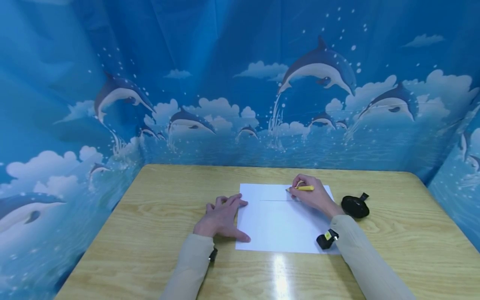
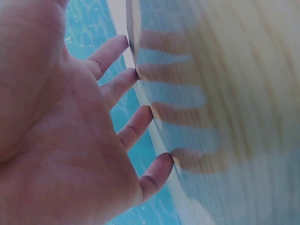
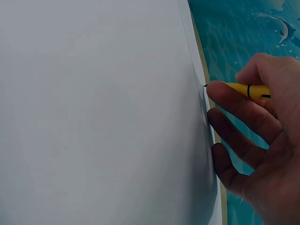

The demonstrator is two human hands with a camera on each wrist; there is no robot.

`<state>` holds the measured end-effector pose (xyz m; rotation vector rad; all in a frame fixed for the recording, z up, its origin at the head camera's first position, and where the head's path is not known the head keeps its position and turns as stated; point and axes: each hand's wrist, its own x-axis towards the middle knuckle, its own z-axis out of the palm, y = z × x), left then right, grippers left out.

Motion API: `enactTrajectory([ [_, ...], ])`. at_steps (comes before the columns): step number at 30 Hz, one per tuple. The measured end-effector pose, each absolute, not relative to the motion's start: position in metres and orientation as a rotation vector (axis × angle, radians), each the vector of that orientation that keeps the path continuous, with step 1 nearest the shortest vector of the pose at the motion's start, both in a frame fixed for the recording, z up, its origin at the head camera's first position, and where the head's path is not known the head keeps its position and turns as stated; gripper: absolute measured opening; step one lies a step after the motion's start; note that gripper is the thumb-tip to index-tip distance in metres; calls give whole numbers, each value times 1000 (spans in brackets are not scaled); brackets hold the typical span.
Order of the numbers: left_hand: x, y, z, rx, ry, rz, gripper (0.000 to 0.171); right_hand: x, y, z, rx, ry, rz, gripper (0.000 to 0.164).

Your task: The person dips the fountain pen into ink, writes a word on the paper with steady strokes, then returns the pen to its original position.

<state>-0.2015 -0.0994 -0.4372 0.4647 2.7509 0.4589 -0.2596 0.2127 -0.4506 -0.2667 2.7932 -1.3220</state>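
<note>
A sheet of white paper [image 1: 277, 229] lies on the wooden table, with one thin dark line [image 1: 275, 200] running across its upper part. My right hand [image 1: 314, 196] pinches a yellow pencil [image 1: 305, 188] between thumb and fingers, its dark tip at the paper just above that line. In the right wrist view, the pencil [image 3: 241, 89] shows a black ring, and the other fingers of the right hand [image 3: 262, 145] are bent near the paper. My left hand [image 1: 225, 218] is spread over the paper's left edge. Its fingertips [image 2: 161, 161] touch the table surface in the left wrist view.
To the right of the paper sits a glossy black oval object [image 1: 355, 206] with a small tab; its kind is unclear. A black wrist camera [image 1: 325, 240] is by the right sleeve. Behind the table [image 1: 168, 191] hangs a blue dolphin-print curtain [image 1: 225, 146].
</note>
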Motion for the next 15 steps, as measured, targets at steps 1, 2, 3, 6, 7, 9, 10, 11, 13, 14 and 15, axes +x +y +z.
enactTrajectory([
  [1, -202, -99, -437, 465, 2752, 460, 103, -260, 213, -450, -265, 2793, -1319, 12],
  [2, -202, -99, -437, 463, 2751, 456, 103, -260, 213, -450, -264, 2793, -1316, 11],
  [3, -202, -99, -437, 464, 2750, 456, 103, -260, 213, -450, -262, 2790, -1315, 11],
  [6, -201, -99, -436, 466, 2749, 464, 103, -260, 213, -451, -263, 2789, -1316, 11],
  [7, -201, -99, -436, 467, 2749, 467, 103, -260, 214, -451, -264, 2786, -1320, 11],
  [9, -201, -99, -436, 464, 2747, 466, 103, -260, 214, -451, -270, 2779, -1323, 10],
  [10, -201, -99, -436, 462, 2746, 465, 103, -260, 214, -451, -275, 2776, -1324, 10],
  [11, -202, -99, -436, 460, 2746, 464, 103, -260, 214, -450, -279, 2775, -1320, 10],
  [13, -202, -99, -436, 455, 2745, 460, 103, -260, 214, -450, -287, 2779, -1308, 10],
  [14, -202, -98, -437, 452, 2744, 456, 103, -259, 214, -450, -290, 2784, -1296, 10],
  [15, -203, -98, -436, 451, 2744, 459, 103, -260, 214, -449, -295, 2790, -1286, 10],
])
